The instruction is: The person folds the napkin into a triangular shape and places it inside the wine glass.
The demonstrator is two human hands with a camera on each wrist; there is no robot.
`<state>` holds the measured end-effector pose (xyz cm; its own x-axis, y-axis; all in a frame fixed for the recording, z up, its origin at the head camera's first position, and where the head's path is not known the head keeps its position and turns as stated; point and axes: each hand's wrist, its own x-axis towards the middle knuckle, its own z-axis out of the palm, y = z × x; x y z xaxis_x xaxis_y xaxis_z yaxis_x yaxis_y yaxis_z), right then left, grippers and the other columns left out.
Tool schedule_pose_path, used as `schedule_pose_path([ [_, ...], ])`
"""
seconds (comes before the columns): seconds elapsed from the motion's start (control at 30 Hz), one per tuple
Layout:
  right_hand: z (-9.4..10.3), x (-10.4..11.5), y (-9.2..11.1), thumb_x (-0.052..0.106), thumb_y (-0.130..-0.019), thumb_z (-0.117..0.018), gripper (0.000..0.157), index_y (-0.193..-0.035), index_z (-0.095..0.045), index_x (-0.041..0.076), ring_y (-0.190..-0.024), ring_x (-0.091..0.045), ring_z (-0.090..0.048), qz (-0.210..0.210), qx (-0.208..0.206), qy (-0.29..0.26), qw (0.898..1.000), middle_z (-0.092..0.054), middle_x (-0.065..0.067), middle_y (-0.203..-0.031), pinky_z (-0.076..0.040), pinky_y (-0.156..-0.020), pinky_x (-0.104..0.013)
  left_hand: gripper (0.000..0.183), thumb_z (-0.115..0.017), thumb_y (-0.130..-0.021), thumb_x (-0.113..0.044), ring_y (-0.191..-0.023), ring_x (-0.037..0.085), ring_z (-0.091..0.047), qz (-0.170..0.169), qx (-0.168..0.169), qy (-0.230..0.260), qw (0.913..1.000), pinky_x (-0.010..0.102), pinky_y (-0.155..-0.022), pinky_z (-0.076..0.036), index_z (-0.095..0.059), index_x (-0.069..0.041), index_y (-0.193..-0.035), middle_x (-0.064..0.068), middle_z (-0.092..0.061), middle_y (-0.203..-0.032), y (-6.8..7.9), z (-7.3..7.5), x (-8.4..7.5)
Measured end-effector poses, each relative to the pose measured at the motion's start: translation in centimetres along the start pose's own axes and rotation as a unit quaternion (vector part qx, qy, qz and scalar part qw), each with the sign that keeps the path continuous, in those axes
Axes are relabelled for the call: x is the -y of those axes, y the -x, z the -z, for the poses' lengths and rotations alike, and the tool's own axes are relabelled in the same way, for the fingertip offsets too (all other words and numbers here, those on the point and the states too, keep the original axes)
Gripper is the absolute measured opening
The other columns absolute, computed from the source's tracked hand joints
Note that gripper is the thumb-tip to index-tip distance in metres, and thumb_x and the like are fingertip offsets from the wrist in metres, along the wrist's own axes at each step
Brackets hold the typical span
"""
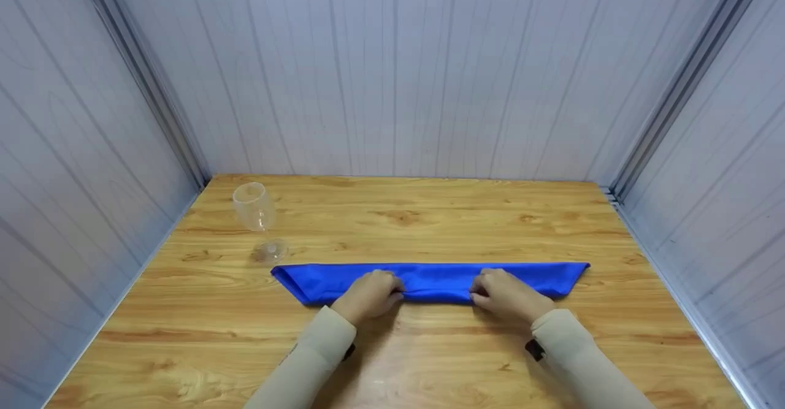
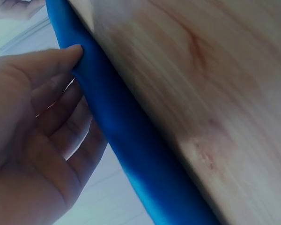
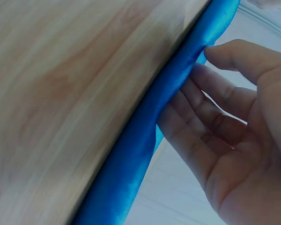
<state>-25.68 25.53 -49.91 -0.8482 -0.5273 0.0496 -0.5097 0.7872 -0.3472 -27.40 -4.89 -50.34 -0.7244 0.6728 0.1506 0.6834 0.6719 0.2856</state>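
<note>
- Centrally on the desk [image 1: 398, 225], head view: your blue cloth [image 1: 435, 277] lies as a long, narrow folded band, running left to right, far edge longer than near edge, both ends slanting out to points.
- Same view: your left hand [image 1: 370, 295] is on the near edge, left of the cloth's middle; your right hand [image 1: 512, 295] is on the same edge, right of the middle. Fingers of both curled in at the cloth, a stretch of blue bare between them.
- Beyond the cloth's left end, near it, a clear stemmed glass [image 1: 252, 210] stands on its foot, touched by neither hand. Pale panelled walls [image 1: 392, 72] rise behind and at both sides. You wear light sleeves [image 1: 306, 360]; a small dark object [image 1: 535, 350] shows at your right cuff.
- Left wrist view: your left grip pinches the cloth's edge, left thumb [image 2: 72, 56] on the face turned to the camera, other fingers partly hidden behind it. Wood grain fills the right; part of your other hand shows at top left.
- Right wrist view: your right grip likewise pinches the edge, right thumb [image 3: 220, 49] uppermost, fingertips tucked against the cloth and partly hidden by it. Band runs diagonally, top right to bottom left.
</note>
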Motion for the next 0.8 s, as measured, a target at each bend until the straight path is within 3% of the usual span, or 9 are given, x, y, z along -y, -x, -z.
schedule_pose_path([
  [0.23,-0.1,0.1,0.4,0.018,-0.095,-0.069,0.012,-0.102,-0.075,0.010,-0.092,-0.019,-0.061,-0.008,0.005,0.009,1.000,-0.061,0.002,-0.096,-0.053,-0.081,-0.040,0.020,-0.061,-0.100,-0.008,-0.104,0.025,-0.069,0.047,0.038,0.079,0.9950,0.036,-0.086,-0.056,-0.076,-0.002,-0.112,0.011,-0.073,-0.108,-0.5,0.3,0.6],
  [0.4,0.0,0.4,0.3,0.013,-0.093,-0.072,0.009,-0.100,-0.074,0.008,-0.090,-0.021,-0.061,-0.004,0.006,0.019,1.000,-0.061,0.000,-0.094,-0.053,-0.078,-0.040,0.019,-0.061,-0.099,-0.011,-0.095,0.020,-0.068,0.101,0.054,0.108,0.9875,0.037,-0.084,-0.055,-0.077,-0.003,-0.108,0.009,-0.073,-0.103,-1.3,0.5,0.7],
  [0.5,0.0,0.5,0.1,0.011,-0.093,-0.072,0.008,-0.099,-0.074,0.007,-0.088,-0.021,-0.061,-0.005,0.002,0.023,1.000,-0.062,-0.001,-0.093,-0.053,-0.076,-0.040,0.019,-0.061,-0.099,-0.012,-0.067,0.012,-0.059,0.128,0.057,0.104,0.9847,0.031,-0.066,-0.051,-0.076,-0.005,-0.091,0.002,-0.068,-0.078,-1.9,0.5,0.6],
  [0.6,0.0,0.5,0.0,0.012,-0.093,-0.071,0.008,-0.098,-0.074,0.007,-0.088,-0.021,-0.062,-0.007,-0.001,0.028,1.000,-0.063,-0.001,-0.092,-0.053,-0.076,-0.040,0.026,-0.062,-0.097,-0.011,-0.052,0.010,-0.039,0.150,0.066,0.083,0.9830,0.029,-0.054,-0.038,-0.066,-0.008,-0.071,-0.004,-0.049,-0.059,-2.5,0.6,0.4],
  [0.67,-0.1,0.4,0.0,0.012,-0.094,-0.071,0.008,-0.098,-0.074,0.006,-0.087,-0.022,-0.062,-0.005,-0.002,0.031,0.999,-0.062,-0.002,-0.092,-0.053,-0.076,-0.041,0.026,-0.064,-0.097,-0.013,-0.054,0.011,-0.039,0.164,0.074,0.061,0.9817,0.030,-0.055,-0.039,-0.060,-0.010,-0.072,-0.004,-0.046,-0.061,-2.8,0.7,0.2],
  [0.8,-0.1,0.2,0.0,0.013,-0.095,-0.069,0.008,-0.097,-0.072,0.006,-0.085,-0.022,-0.062,0.009,-0.002,0.038,0.999,-0.062,-0.002,-0.090,-0.053,-0.075,-0.042,0.009,-0.070,-0.095,-0.017,-0.075,0.017,-0.058,0.182,0.086,0.024,0.9793,0.038,-0.070,-0.051,-0.064,-0.012,-0.092,0.000,-0.061,-0.085,-3.1,0.9,-0.2],
])
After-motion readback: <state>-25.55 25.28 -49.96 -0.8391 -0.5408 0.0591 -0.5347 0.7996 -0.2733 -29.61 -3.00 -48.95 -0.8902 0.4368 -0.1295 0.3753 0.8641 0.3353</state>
